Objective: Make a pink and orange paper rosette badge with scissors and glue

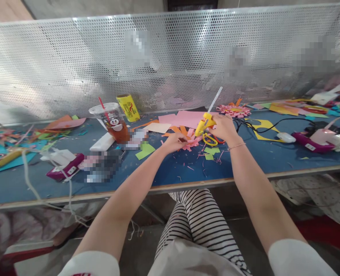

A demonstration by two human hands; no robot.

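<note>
A: How does the right grip (223, 126) stand?

B: Closed around a yellow glue gun (205, 122), back of the hand turned up. The gun's nose slants down and leftward from it; a pale glue stick (215, 99) juts up from the rear.

A: And the left grip (174, 142)?

B: Low over the desk (170, 172), fingers curled together at the edge of a pink paper flower (192, 142). Whether they pinch it, one cannot tell. The flower lies between the two grips, just under the gun's nose.

A: The arms?

B: Both reach forward, slanting toward each other from wide-set elbows. A thin bracelet (236, 146) circles the right wrist.

A: Farther out?

B: Yellow-handled scissors (210, 144) lie just on the near side of the right grip, green scraps (211, 151) nearer still. Beyond both grips is a pink sheet (187, 117). Well left of the left grip stands a cup (121, 132) with a red straw (102, 103).
</note>
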